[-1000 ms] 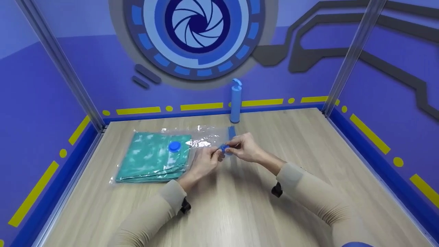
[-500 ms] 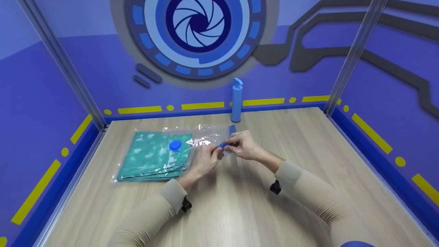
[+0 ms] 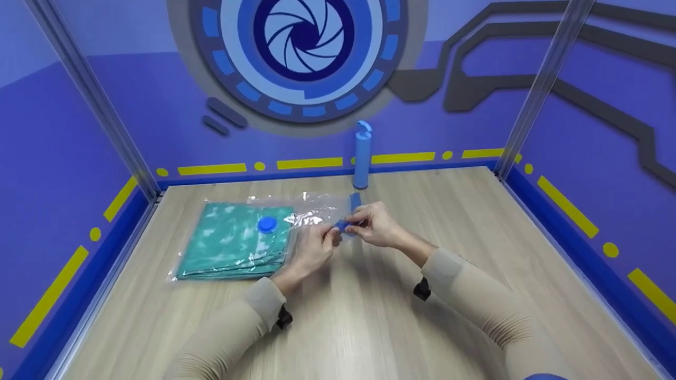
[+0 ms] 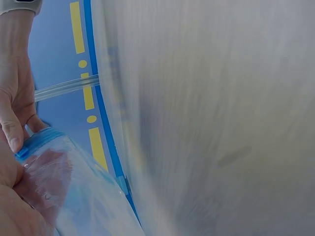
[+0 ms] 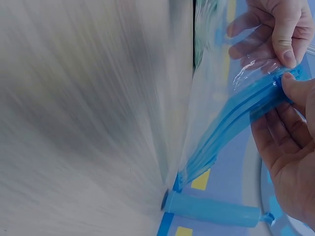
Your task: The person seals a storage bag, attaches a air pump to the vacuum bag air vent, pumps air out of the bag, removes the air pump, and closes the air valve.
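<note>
A clear vacuum storage bag lies flat at the left of the table, with folded teal-and-white cloth inside and a round blue valve cap on top. Its blue zip strip runs along the right end. My left hand pinches the strip's near end, and my right hand pinches it just beside, the fingertips almost meeting. From the right wrist, the zip strip slants up into the fingers, with the plastic lifted. Whether a slider is between the fingertips, I cannot tell.
A blue hand pump stands upright behind the zip end, close to the back wall. Blue walls with yellow marks and metal posts enclose the wooden table at the back and both sides.
Both hands stay at the near end of the zip strip, and their fingertips shift only slightly along it. The folded cloth and the pump keep their places.
</note>
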Demonstrator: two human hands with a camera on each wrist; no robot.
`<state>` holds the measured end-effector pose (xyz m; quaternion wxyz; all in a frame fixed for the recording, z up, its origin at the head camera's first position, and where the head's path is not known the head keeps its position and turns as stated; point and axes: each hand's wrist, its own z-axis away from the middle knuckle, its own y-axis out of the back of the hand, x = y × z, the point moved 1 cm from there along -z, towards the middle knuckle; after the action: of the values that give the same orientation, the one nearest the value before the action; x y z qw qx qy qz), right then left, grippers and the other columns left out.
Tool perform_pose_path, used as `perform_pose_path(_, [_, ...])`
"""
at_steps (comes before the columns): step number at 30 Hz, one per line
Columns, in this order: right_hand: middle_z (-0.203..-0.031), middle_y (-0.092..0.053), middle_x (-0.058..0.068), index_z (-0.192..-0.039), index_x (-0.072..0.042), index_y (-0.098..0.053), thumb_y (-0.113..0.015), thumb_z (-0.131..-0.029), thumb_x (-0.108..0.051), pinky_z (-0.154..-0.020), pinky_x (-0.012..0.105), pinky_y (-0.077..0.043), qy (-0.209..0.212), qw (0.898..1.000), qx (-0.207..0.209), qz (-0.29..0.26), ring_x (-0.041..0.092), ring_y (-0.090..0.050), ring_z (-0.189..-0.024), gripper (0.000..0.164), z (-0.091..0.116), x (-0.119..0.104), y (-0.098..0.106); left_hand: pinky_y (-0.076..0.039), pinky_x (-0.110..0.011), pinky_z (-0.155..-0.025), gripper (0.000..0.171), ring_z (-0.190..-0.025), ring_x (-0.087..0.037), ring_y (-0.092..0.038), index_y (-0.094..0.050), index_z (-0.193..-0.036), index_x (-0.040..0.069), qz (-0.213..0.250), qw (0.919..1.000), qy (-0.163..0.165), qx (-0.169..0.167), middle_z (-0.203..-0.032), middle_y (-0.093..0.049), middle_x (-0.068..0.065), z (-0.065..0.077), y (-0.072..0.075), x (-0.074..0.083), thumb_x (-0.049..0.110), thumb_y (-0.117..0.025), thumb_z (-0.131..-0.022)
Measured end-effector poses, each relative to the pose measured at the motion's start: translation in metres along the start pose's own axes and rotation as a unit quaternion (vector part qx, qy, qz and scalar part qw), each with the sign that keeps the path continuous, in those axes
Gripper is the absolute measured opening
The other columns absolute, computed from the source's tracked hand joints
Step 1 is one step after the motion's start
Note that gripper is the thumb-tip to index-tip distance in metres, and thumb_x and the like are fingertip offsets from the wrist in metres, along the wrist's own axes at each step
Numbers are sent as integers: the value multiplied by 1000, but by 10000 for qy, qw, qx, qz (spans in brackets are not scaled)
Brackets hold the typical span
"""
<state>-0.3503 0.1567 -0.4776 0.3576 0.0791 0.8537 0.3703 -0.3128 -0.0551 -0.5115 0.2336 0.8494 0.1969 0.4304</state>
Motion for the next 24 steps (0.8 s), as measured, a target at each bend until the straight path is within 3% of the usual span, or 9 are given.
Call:
perform_pose_path(6, [-89, -83, 19, -108, 3, -88, -87, -95, -1, -63, 13, -52, 47, 10000, -3, 36, 10, -65, -70, 13, 1, 3, -1, -63, -29, -67, 23, -76, -25, -83, -85, -93, 2, 52, 10000, 2, -41, -83, -86, -9, 2, 1, 0, 10, -70, -109])
perform_pose_path(12, [-91, -84, 19, -110, 3, -88, -86, -96, -2, -62, 14, -51, -29, 9999, -28, 108, 8, -63, -68, 15, 2, 5, 0, -59, -28, -64, 27, -76, -19, -82, -85, -91, 10, -349, 9994, 75, -12, -82, -86, -3, 1, 5, 1, 19, -70, -111])
perform_pose_path(19, [-90, -82, 18, -110, 3, -88, -85, -98, -3, -60, 15, -51, -21, 9998, -161, 97, 6, -61, -68, 14, 3, 8, 0, -54, -22, -62, 26, -73, -19, -78, -84, -95, 4, -81, 9997, 168, -151, -82, -84, -7, 4, 3, 0, 15, -68, -112])
perform_pose_path(24, [-90, -83, 18, -109, 3, -88, -86, -96, -1, -61, 16, -53, 193, 9997, -64, 158, 10, -65, -70, 13, 1, 10, 0, -58, -24, -64, 24, -75, -21, -80, -84, -96, 3, 12, 9999, 151, -5, -83, -85, -8, 4, 4, -1, 13, -69, -111])
